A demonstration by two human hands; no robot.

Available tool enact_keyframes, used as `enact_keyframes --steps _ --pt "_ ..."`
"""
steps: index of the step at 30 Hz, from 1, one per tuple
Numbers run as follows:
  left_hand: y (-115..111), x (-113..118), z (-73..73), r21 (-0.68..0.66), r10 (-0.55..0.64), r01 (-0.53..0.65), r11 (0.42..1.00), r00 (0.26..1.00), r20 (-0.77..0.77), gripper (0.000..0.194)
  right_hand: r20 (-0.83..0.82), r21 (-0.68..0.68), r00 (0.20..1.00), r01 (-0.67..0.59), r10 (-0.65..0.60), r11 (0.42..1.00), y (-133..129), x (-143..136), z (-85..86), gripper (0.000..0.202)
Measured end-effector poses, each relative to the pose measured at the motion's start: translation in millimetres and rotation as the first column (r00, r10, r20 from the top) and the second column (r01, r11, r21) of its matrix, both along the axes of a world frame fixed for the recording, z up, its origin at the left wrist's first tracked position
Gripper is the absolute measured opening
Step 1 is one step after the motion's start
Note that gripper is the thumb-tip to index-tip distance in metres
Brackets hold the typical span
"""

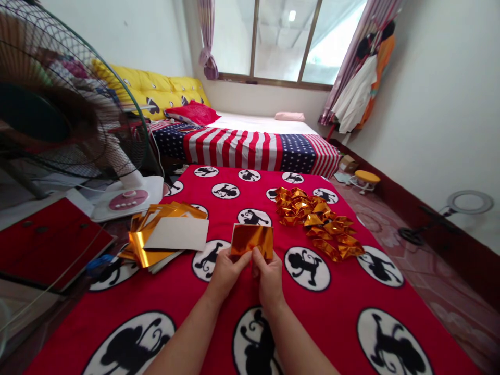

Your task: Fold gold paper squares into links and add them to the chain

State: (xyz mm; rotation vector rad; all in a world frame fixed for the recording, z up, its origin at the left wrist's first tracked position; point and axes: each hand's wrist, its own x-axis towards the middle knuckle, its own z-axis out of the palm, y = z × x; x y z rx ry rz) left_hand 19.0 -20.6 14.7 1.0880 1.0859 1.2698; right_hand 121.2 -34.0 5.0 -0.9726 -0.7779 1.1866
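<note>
Gold foil sheet [246, 235], front and centre above the red cloth [336, 312] with its monkey roundels! Over to the left, near but apart, a loose stack of gold sheets [138, 245], corners fanned out, pale sheet [177, 233] lying across the top. Over on the right, apart from the fingers, a cluster of folded gold pieces [315, 220], all peaks and creases. Beyond the stack, big fan [35, 112] crowding the left edge; straight ahead, past the cloth's far end, bed [242, 148] under stripes and stars. Back to the middle: clamped on the near edge, left hand [227, 271] and right hand [270, 276] both, thumbs almost meeting on the shiny face, other fingers mostly hidden underneath, foil jutting forward past the thumb tips.
</note>
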Motion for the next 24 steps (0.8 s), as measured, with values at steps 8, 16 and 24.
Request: enact_keyframes --steps 8,16,24 --pt "4 -12 -6.9 0.03 0.025 -0.022 0.999 0.994 -0.106 0.042 -0.086 0.001 0.995 0.051 -0.051 0.999 6 10 -3.8 0.039" --pt "2 -10 -1.3 0.084 0.094 -0.099 0.992 0.994 0.058 0.033 -0.006 0.013 0.998 -0.07 0.07 0.997 -1 6 -2.8 0.036" --pt "14 -14 -21.1 0.009 0.288 -0.291 0.957 0.951 0.113 0.039 0.144 -0.021 0.964 -0.223 0.224 0.975 -3 4 4.8 0.036"
